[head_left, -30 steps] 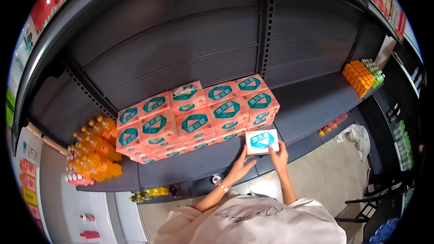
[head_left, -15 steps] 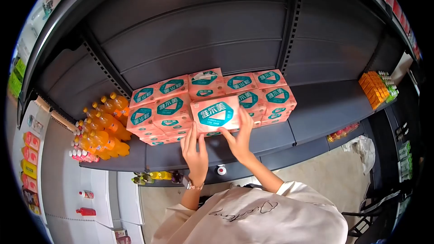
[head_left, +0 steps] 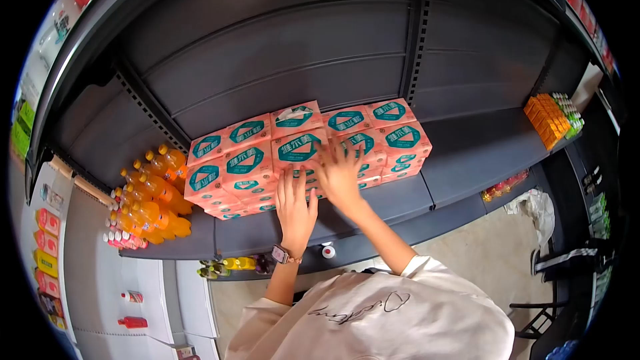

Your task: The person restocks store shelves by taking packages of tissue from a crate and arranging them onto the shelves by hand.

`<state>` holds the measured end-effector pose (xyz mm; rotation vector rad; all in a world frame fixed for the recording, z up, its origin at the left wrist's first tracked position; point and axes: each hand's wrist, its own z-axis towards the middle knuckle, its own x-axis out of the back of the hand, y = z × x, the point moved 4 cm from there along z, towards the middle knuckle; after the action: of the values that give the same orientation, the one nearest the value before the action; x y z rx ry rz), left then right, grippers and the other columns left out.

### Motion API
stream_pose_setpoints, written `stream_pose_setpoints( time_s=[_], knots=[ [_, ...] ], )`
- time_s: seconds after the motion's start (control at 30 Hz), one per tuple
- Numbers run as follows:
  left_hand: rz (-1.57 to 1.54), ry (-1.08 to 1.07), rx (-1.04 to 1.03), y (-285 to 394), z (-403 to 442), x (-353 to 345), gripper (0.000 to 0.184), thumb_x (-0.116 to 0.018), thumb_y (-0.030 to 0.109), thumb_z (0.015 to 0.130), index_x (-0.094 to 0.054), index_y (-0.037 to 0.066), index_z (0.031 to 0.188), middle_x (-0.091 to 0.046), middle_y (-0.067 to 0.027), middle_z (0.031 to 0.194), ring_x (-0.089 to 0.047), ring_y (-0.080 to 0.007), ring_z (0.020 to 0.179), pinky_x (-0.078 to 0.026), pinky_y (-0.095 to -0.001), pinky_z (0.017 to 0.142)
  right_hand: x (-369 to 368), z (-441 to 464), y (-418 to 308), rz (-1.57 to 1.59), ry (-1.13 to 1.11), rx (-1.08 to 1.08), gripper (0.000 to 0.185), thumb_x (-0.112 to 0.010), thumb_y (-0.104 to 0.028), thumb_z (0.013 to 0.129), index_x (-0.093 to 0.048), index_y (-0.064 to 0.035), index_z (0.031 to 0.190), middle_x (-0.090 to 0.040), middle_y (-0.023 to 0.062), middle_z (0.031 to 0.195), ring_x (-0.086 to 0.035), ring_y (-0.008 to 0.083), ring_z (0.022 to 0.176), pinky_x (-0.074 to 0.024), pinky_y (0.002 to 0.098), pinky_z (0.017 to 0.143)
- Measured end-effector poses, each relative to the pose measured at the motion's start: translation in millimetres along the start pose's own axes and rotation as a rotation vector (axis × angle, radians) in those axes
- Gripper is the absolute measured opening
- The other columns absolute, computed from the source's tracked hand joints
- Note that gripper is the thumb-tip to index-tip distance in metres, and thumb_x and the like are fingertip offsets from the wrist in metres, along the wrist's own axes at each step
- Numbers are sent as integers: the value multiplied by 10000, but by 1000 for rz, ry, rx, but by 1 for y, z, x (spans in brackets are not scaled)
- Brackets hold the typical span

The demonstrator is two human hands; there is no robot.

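Observation:
A block of pink tissue packs [head_left: 243,160] with teal labels stands in two rows on the dark shelf. In the middle of the front row sits one tissue pack [head_left: 297,147], level with its neighbours. My left hand [head_left: 295,210], with a watch on its wrist, rests stretched fingers against that pack's front face. Over its right edge and the neighbouring pack, my right hand [head_left: 339,177] lies with fingers spread. Neither hand grips anything. Behind, one back-row pack [head_left: 294,117] shows a white patch on top. My right hand partly covers the label to its right.
Orange soda bottles [head_left: 157,190] crowd the shelf's left end. At the far right stand orange cartons [head_left: 548,120] beside green-and-white bottles. The dark back panel [head_left: 267,47] rises behind the packs. Below, yellow bottles [head_left: 239,263] sit on a lower shelf.
The tissue pack that was tilted up between both hands now lies flat in the front row. My hands have let go of it, and the right fingers have spread over its top.

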<state>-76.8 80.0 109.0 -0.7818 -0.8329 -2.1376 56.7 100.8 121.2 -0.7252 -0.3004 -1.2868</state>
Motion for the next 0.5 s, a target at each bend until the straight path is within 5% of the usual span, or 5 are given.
stream_pose_setpoints(
  time_s=[0.07, 0.2, 0.27, 0.4, 0.5],
  knots=[
    [59, 2, -21, 0, 4, -1, 524, -591, 159, 869, -451, 90, 1369, -386, -160, 1439, -341, -367, 1330, -304, -482, 1067, 7, 8, 35, -60, 9, -84, 434, -558, -291, 879, -539, -120, 1277, -467, 193, 1324, -413, 431, 1202, -245, 653, 1005],
    [75, 28, -49, 0, 6, -3, 564, -601, 172, 852, -431, 96, 1384, -382, -166, 1436, -349, -370, 1320, -303, -476, 1071, 31, 37, 179, -279, 120, -334, 526, -488, -418, 915, -496, -69, 1308, -515, 188, 1282, -454, 426, 1170, -343, 574, 988],
    [53, 16, -37, 0, -3, -4, 583, -603, 169, 848, -415, 97, 1396, -362, -171, 1446, -334, -380, 1326, -298, -484, 1073, 24, 36, 238, -286, -219, -653, 633, -422, -539, 928, -511, -32, 1297, -533, 205, 1278, -499, 420, 1152, -394, 511, 975],
    [23, 35, -33, -1, 1, -12, 610, -606, 161, 844, -390, 93, 1411, -326, -190, 1456, -301, -404, 1336, -281, -504, 1077, -2, 41, 295, 174, -446, -774, 762, -404, -674, 888, -570, -25, 1252, -616, 216, 1187, -588, 352, 1102, -458, 445, 925],
    [-8, 51, -39, 4, 1, -12, 618, -605, 161, 847, -380, 93, 1418, -318, -208, 1450, -291, -414, 1337, -268, -512, 1081, 38, 56, 244, 431, -542, -919, 744, -422, -666, 886, -581, -34, 1245, -631, 180, 1168, -606, 306, 1082, -481, 401, 897]
  ],
)
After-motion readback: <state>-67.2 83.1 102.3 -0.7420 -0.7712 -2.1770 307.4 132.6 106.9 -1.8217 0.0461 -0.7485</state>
